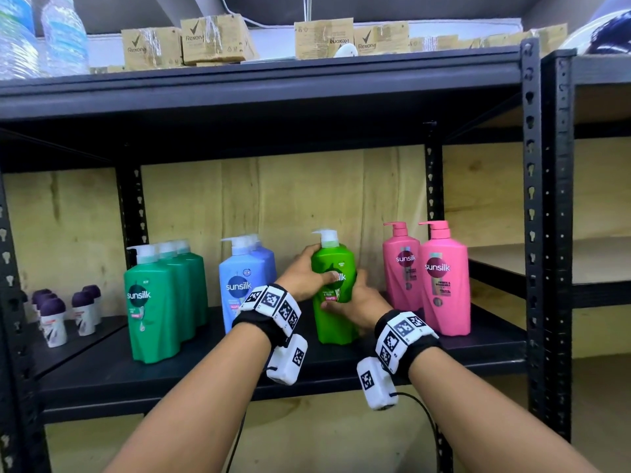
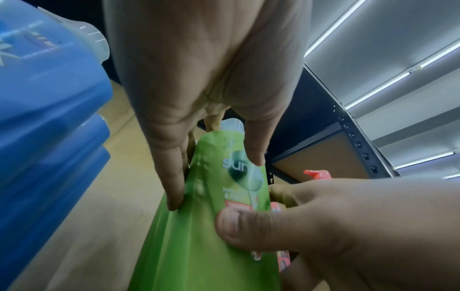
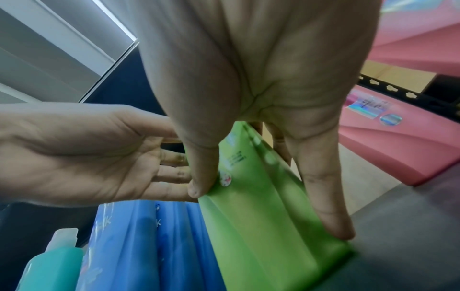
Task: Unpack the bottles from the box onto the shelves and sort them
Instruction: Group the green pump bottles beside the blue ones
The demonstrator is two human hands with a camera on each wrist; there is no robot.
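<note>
On the shelf (image 1: 444, 349), both hands' grip around the upright lime-green bottle (image 1: 336, 322): left hand (image 1: 304, 274) high, right hand (image 1: 358, 302) low.

Lime green bottle (image 1: 333, 291) with a white pump, dark teal swirl on the label and a red strip lower down. Next to it, light blue bottles (image 1: 244, 285) and darker emerald green bottles (image 1: 153, 302), all with white pumps. The pink bottles (image 1: 444, 285) are pink all over, pumps included, with maroon logo circles. Little roll-ons (image 1: 53, 319) are white with purple caps. Black metal shelf (image 1: 205, 367), tan plywood backing, brown cardboard boxes (image 1: 211, 39) up top. Wristbands (image 1: 273, 305) are black with black-and-white square marker patterns.
</note>
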